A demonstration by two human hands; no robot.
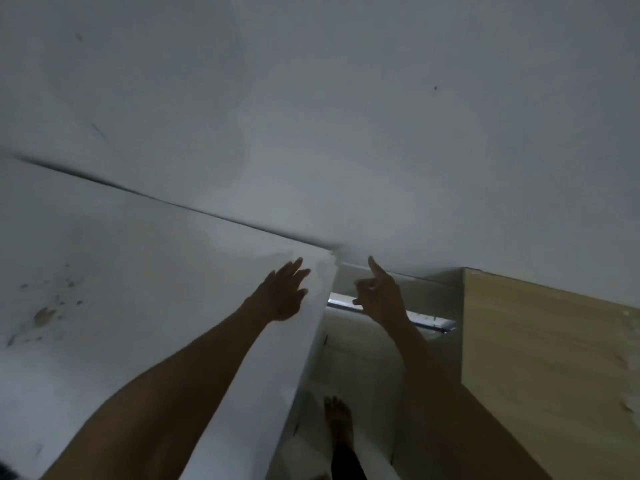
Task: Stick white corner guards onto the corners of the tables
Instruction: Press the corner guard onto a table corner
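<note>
Head camera, dim light: I see both bare arms stretched toward the far corner of a white table that fills the left half of the frame and meets a pale wall across the upper part. The left hand lies flat over the tabletop just short of that corner, palm down, fingers spread and holding nothing. The right hand hangs just right of the corner, index finger extended toward the wall, the other fingers curled in; whether they pinch anything I cannot tell. At the corner itself, centre frame, a slightly ragged white patch may be a white corner guard, but white on white and blur leave me unsure. A light wooden table occupies the lower right. Between the two tables, a bare foot stands on the pale floor at bottom centre.
</note>
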